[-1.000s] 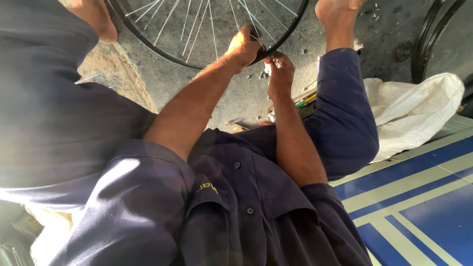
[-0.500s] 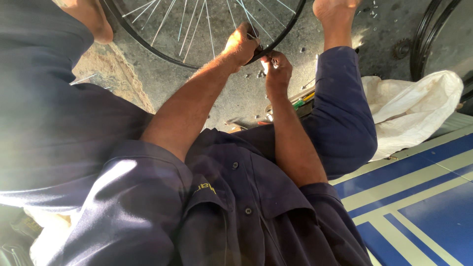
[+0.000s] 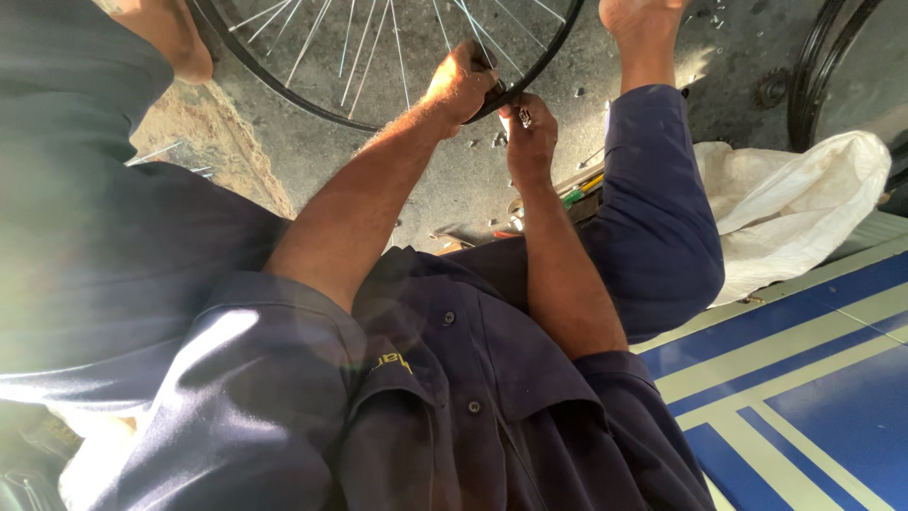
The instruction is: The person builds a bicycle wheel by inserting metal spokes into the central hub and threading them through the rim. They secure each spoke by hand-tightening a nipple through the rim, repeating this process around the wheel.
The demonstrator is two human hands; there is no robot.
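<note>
A black bicycle wheel rim (image 3: 284,87) with silver spokes stands on the concrete floor between my bare feet. My left hand (image 3: 461,83) is closed around the rim's lower edge. Just beside it, my right hand (image 3: 530,132) pinches a small metal tool (image 3: 523,116) held against the rim. I sit low in dark blue work clothes, knees spread to either side of the wheel.
Small metal parts (image 3: 478,142) lie scattered on the floor under the wheel. A white sack (image 3: 804,208) lies at the right, with a second black rim (image 3: 804,85) behind it. Hand tools (image 3: 577,194) lie by my right thigh. A blue and white painted surface (image 3: 804,378) fills the lower right.
Both hands have stayed at the same spot on the rim. The right hand has shifted slightly at the rim edge.
</note>
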